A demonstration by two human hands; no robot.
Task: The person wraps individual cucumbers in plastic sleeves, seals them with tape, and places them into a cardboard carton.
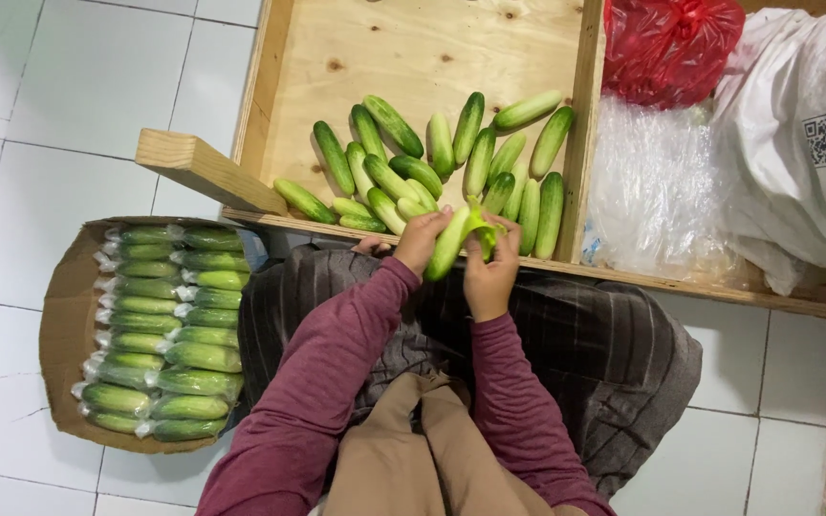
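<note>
My left hand (420, 239) and my right hand (489, 270) both grip one pale green cucumber (450, 244) over the near edge of a wooden tray (432, 48). A bit of green wrap or leaf (480, 225) sits between the fingers at the cucumber. Just beyond the hands, several loose cucumbers (470, 153) lie in a heap on the tray. Both arms wear maroon sleeves.
A cardboard box (61, 325) at my left holds several cucumbers wrapped in clear plastic (169, 325). Clear plastic bags (652, 191) lie in the tray's right compartment, with a red bag (671, 43) and a white sack (805, 134) beyond. A wooden bar (207, 170) sticks out left. White floor tiles surround.
</note>
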